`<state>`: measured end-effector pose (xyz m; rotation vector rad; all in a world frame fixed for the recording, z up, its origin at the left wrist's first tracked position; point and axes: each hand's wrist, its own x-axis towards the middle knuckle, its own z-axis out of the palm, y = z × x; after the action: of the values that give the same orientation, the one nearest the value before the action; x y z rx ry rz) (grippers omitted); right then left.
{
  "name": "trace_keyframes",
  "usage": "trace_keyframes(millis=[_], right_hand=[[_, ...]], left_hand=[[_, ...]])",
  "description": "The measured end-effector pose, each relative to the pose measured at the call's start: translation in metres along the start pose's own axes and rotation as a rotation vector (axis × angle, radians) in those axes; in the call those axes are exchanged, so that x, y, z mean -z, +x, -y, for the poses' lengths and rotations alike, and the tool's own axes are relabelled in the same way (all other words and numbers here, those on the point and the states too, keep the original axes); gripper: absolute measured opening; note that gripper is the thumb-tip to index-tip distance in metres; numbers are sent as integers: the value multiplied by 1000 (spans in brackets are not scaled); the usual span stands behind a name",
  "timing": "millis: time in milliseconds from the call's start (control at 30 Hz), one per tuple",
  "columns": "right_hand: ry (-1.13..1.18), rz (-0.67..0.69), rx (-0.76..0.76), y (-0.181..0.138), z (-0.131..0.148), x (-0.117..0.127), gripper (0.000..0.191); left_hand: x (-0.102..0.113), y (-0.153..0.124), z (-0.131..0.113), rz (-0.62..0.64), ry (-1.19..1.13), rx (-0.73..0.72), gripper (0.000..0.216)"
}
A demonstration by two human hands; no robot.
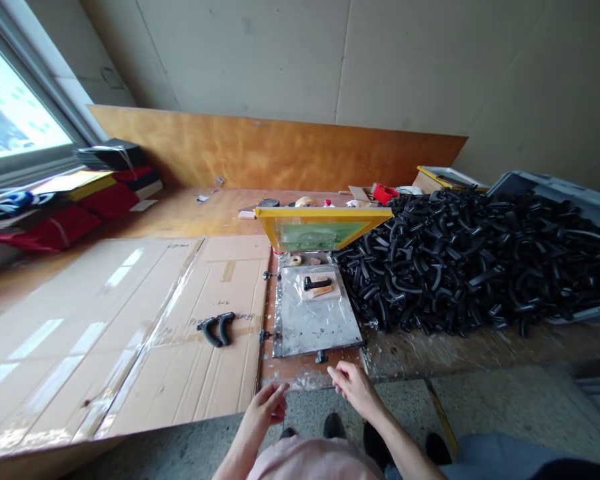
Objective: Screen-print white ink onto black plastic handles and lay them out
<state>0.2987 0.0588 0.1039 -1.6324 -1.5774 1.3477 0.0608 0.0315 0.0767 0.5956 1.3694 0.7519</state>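
My left hand (266,408) hovers at the front edge of the wooden table, fingers loosely curled, holding nothing. My right hand (353,385) rests near the same edge just below a metal base plate (317,323), fingers slightly apart and empty. On the plate lies a black curved handle (317,283) seated on a wooden jig under clear film. A yellow-framed printing screen (323,227) with green mesh is tilted up behind it. Two black handles (217,329) lie on the cardboard sheet (130,320) to the left.
A large heap of black curved handles (475,260) fills the table's right side, spilling from a grey bin (555,190). Red and black bags (95,197) sit by the window at the left. Tape rolls and small items (305,201) lie behind the screen.
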Motion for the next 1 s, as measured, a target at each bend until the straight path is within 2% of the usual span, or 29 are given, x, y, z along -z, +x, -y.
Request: trace_keyframes(millis=[167,300,467,600,700,833,1000], right_hand=[[8,13,12,1,1,5,46],[-49,-7,40,20,-3,32,42],[-216,-81,308,81,6,74,25],[-422,-155,492,144,23,92,23],[-562,-172,515,184,30,94,32],[-663,-136,447,216,30,91,41],[-691,-103,496,238,26,90,32]], left_hand=[[5,1,-8,-7,-2,-29,48],[-3,7,-26,-57,-6,-46,45],[-24,13,-48,-117,-51,-128,44],[-35,16,-52,-159,-92,-130,43],[-34,18,-50,-161,-100,-109,45],[-26,20,-56,-160,-53,-117,46],[-18,22,-68,-233,-12,-132,54]])
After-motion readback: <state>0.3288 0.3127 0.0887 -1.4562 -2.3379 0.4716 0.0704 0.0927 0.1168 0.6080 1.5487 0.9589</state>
